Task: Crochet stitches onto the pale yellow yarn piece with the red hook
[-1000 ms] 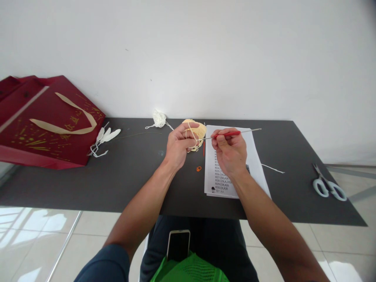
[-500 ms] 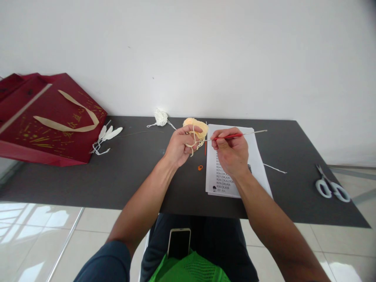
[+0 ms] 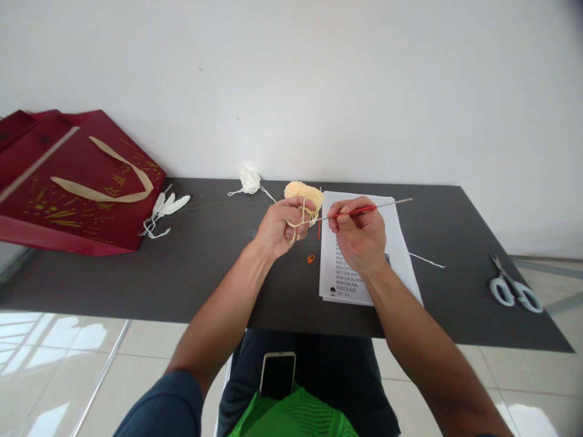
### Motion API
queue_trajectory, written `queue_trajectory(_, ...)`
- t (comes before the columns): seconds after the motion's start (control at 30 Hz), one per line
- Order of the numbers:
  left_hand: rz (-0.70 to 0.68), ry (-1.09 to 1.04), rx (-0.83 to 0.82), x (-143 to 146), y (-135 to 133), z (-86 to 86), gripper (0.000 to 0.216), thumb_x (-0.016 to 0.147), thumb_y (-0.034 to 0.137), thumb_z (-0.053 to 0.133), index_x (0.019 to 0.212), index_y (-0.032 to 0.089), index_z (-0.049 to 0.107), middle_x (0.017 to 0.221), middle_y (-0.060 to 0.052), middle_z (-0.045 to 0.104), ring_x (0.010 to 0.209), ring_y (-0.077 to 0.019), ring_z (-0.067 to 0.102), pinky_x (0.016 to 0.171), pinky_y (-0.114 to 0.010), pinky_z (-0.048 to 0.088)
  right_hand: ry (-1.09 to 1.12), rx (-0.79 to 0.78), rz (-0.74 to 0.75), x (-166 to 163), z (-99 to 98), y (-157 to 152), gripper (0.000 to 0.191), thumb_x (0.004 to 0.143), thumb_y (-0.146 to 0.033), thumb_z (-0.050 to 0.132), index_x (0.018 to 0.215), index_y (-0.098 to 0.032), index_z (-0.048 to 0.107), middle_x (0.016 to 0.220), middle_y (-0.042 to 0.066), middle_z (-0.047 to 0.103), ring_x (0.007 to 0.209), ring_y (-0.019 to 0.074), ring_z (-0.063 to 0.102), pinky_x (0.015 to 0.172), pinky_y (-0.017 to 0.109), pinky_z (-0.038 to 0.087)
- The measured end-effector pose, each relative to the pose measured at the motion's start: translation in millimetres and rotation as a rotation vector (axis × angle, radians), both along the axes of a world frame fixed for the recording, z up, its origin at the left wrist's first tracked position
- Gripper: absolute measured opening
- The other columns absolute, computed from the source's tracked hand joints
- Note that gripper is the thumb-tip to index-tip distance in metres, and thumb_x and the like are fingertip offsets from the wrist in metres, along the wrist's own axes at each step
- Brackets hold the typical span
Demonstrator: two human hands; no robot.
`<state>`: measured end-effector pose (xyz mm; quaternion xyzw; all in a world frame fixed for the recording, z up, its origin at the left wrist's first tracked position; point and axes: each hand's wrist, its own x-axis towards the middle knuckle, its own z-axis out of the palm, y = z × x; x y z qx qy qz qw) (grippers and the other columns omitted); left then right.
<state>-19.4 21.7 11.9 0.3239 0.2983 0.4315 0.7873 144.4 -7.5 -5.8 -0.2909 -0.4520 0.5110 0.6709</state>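
Note:
My left hand (image 3: pixel 279 226) is closed around a cream-yellow crochet piece (image 3: pixel 304 195), with strands of yarn looped over its fingers. My right hand (image 3: pixel 357 233) pinches a thin crochet hook with a red grip (image 3: pixel 359 210). The hook's tip points left into the yarn by my left fingers, and its metal tail sticks out to the right. Both hands hover just above the dark table (image 3: pixel 214 267), over the left edge of a printed pattern sheet (image 3: pixel 392 243).
A small orange stitch marker (image 3: pixel 310 259) lies below the hands. A white yarn bundle (image 3: pixel 249 180) and white feather-like pieces (image 3: pixel 166 207) lie at the back left beside a red gift bag (image 3: pixel 73 182). Scissors (image 3: pixel 512 286) rest far right. A phone (image 3: pixel 277 375) sits on my lap.
Both hands have kept working the yarn in place; the left fingers shifted slightly and the view drifted a little. Nothing was picked up or put down.

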Motion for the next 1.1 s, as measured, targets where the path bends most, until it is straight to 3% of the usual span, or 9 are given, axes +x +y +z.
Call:
queue_trajectory(0.2, 0.068, -0.016, 0.098, 0, 1, -3.9, 0.028, 0.053, 0.009, 0.061, 0.079, 0.013, 0.068, 0.048, 0.004, 0.050, 0.040, -0.0053, 0.037, 0.041, -0.020, 0.019, 0.158, -0.196, 0.080, 1, 1.9, 2, 0.031, 0.072, -0.035, 0.092, 0.083, -0.025, 0.064, 0.083, -0.004, 0.071, 0.063, 0.0071, 0.059, 0.057, 0.022, 0.051)
queue_trajectory(0.33, 0.152, 0.029, 0.238, 3, 0, -7.0, 0.022, 0.062, 0.014, 0.077, 0.083, 0.015, 0.069, 0.062, -0.001, 0.066, 0.047, -0.0058, 0.047, 0.043, -0.019, 0.018, 0.287, -0.328, 0.129, 0, 1.6, 4, 0.025, 0.073, -0.032, 0.091, 0.083, -0.023, 0.070, 0.089, -0.004, 0.073, 0.070, 0.0042, 0.065, 0.060, 0.014, 0.057)
queue_trajectory(0.47, 0.214, 0.075, 0.298, 10, -5, -10.0, 0.021, 0.068, 0.020, 0.084, 0.084, 0.016, 0.070, 0.071, -0.001, 0.073, 0.056, -0.0071, 0.058, 0.052, -0.018, 0.036, 0.334, -0.358, 0.127, -3, -0.4, 4, 0.024, 0.073, -0.034, 0.091, 0.084, -0.022, 0.074, 0.091, -0.004, 0.076, 0.075, 0.0016, 0.069, 0.069, 0.008, 0.060)
queue_trajectory(0.57, 0.218, 0.099, 0.314, 12, -7, -12.0, 0.024, 0.071, 0.021, 0.085, 0.092, 0.018, 0.074, 0.076, 0.000, 0.073, 0.069, -0.0107, 0.068, 0.067, -0.021, 0.049, 0.294, -0.347, 0.103, -5, -1.4, 3, 0.023, 0.075, -0.036, 0.089, 0.086, -0.023, 0.074, 0.090, -0.004, 0.077, 0.076, 0.0031, 0.071, 0.072, 0.009, 0.062)
queue_trajectory(0.77, 0.190, 0.120, 0.349, 12, -8, -13.9, 0.054, 0.071, 0.022, 0.086, 0.123, 0.024, 0.074, 0.075, 0.002, 0.072, 0.069, -0.0127, 0.069, 0.068, -0.024, 0.050, 0.244, -0.311, 0.070, -7, 1.2, 1, 0.018, 0.081, -0.035, 0.084, 0.087, -0.023, 0.073, 0.090, -0.003, 0.075, 0.069, 0.0055, 0.064, 0.057, 0.017, 0.055)
queue_trajectory(1.1, 0.111, 0.128, 0.445, 11, -6, -19.7, 0.039, 0.072, 0.026, 0.086, 0.110, 0.021, 0.078, 0.075, -0.002, 0.073, 0.064, -0.0148, 0.067, 0.066, -0.029, 0.053, 0.146, -0.335, 0.132, -13, 2.3, -2, 0.032, 0.079, -0.046, 0.084, 0.074, -0.022, 0.062, 0.069, -0.005, 0.053, 0.062, 0.0088, 0.046, 0.058, 0.026, 0.041)
